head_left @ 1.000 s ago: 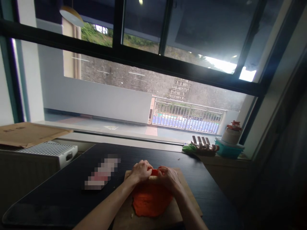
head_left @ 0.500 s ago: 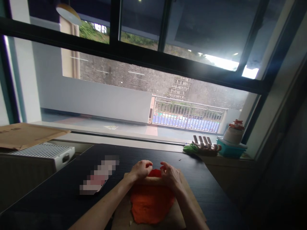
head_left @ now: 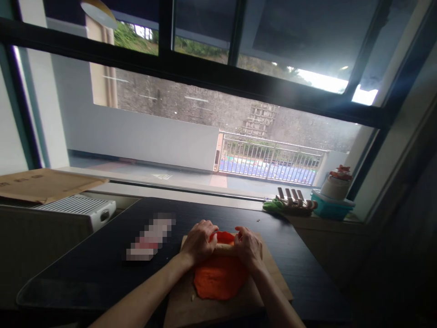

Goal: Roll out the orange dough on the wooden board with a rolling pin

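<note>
A flattened sheet of orange dough or clay (head_left: 221, 279) lies on a wooden board (head_left: 273, 278). Across its far part rests a pale wooden rolling pin (head_left: 225, 248). My left hand (head_left: 201, 239) is over the pin's left end, fingers curled around it. Over the right end, my right hand (head_left: 248, 246) grips in the same way, with its fingertips bent forward. Both ends of the pin are hidden under my hands. A strip of the orange sheet shows beyond the pin, between my hands.
The board sits on a dark table (head_left: 112, 273). A pixelated oblong item (head_left: 150, 239) lies to the left. On the sill at right are a green item (head_left: 273, 206), a slotted rack (head_left: 296, 200) and a teal box (head_left: 331, 205). Brown paper (head_left: 51, 184) lies at far left.
The view has shifted slightly, so the board and table sit higher in the picture. My hands have settled lower over the rolling pin, the left one showing more of its back.
</note>
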`<state>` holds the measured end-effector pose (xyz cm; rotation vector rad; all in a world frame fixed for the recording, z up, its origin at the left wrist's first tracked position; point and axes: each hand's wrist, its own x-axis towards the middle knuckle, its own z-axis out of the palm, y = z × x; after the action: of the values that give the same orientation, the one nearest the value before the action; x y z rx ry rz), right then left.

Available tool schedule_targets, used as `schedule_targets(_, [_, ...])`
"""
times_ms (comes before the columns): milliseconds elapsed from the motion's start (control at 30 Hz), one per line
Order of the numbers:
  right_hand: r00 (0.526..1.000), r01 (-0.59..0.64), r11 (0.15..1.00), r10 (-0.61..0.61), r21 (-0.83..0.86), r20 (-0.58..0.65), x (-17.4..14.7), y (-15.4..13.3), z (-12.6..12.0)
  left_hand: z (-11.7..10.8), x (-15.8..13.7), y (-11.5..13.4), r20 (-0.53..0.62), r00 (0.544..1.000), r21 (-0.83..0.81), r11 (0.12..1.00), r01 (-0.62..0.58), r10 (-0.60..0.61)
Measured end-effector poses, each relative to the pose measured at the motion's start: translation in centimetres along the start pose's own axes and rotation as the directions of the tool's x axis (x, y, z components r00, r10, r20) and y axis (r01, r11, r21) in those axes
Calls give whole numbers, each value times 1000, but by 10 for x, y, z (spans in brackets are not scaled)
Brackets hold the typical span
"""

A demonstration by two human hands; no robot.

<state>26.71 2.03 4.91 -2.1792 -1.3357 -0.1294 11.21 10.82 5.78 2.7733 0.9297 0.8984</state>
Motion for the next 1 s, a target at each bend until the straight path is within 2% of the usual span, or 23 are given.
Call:
schedule_targets(67, [1000,8,1000,-8,-19,-5,9,1,2,3,6,-2,24,999,103,994,-42,40])
schedule_targets(167, [1000,20,999,-20,-45,15,30,3,8,10,27,-8,65,992,174,980,96,-109])
schedule_targets(267, [999,4,997,0,-72,49,52,5,14,20,52,-18,142,956,213,951,224,-257])
schedule_targets(367, [997,-19,995,26,-99,73,62,7,17,28,65,-23,188,935,223,940,259,-302])
schedule_targets(433, [997,-20,994,29,-112,77,59,6,16,28,62,-21,202,927,228,936,269,-316])
schedule_targets(600, [999,11,990,-5,-141,46,17,-3,6,9,20,-2,197,943,227,948,222,-268])
schedule_targets(767, [999,52,985,-49,-167,21,-18,-8,-2,-10,-17,1,169,985,148,989,-8,-17])
schedule_targets(867, [998,52,983,-47,-176,28,-12,-7,-2,-9,-15,-5,178,984,136,990,-48,23])
schedule_targets(1000, [999,15,983,-6,-183,52,19,-5,6,3,14,-12,220,971,178,983,55,-95])
